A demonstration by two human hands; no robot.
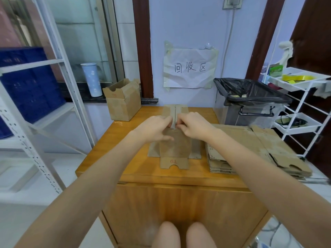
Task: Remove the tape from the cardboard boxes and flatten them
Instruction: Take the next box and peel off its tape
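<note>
A small cardboard box (174, 149) lies on the wooden table (136, 169), its open flaps toward me and its far flaps joined by a strip of clear tape (174, 113). My left hand (154, 128) holds the box on the left side of the seam, fingers curled over the cardboard. Just to the right of the seam, my right hand (192, 125) pinches at the near end of the tape. The fingertips of both hands meet over the seam and hide it there. A stack of flattened boxes (250, 147) lies at the right of the table.
An upright open cardboard box (123, 99) stands at the table's back left corner. A bin lined with a black bag (250, 97) sits behind the table at the right. A white metal shelf (35, 104) is at the left, a white trolley (300, 104) at the right.
</note>
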